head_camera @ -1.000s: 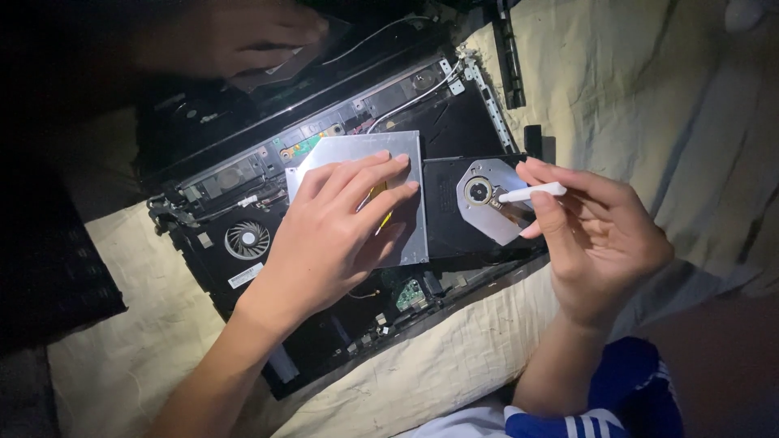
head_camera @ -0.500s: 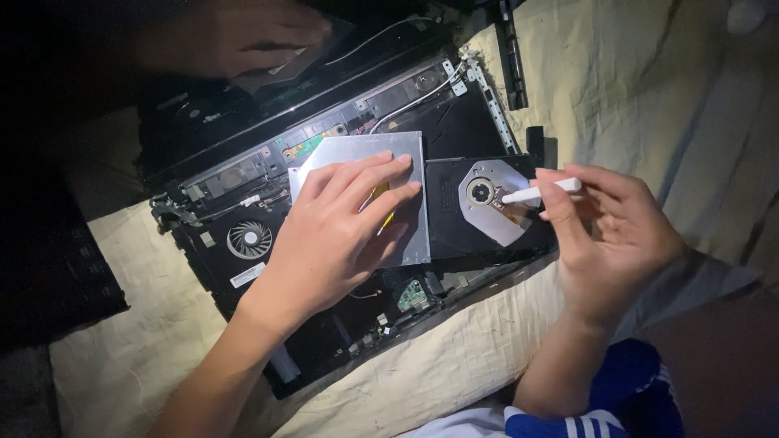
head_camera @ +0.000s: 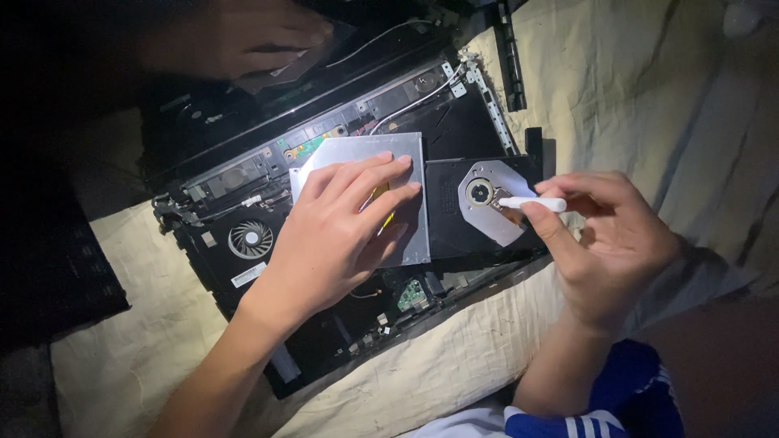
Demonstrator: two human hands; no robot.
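Note:
An opened black laptop base point(head_camera: 243, 280) lies on a beige cloth, its cooling fan point(head_camera: 250, 239) and circuit boards exposed. My left hand point(head_camera: 337, 231) lies flat, fingers spread, on the silver optical drive point(head_camera: 410, 158) set in the chassis. The drive's black tray point(head_camera: 446, 219) is slid out to the right, showing its round spindle hub point(head_camera: 479, 192). My right hand point(head_camera: 604, 239) pinches a small white stick point(head_camera: 531, 203) whose tip rests just right of the hub.
Another person's hand point(head_camera: 243, 36) rests on the dark lid part at the top left. A black keyboard piece point(head_camera: 57, 276) lies at the left. A black plastic strip point(head_camera: 511, 57) lies on the wrinkled beige cloth point(head_camera: 633, 89) at the upper right.
My right hand has shifted slightly right and down with the white stick, which stays over the tray by the hub. My left hand stays pressed on the drive.

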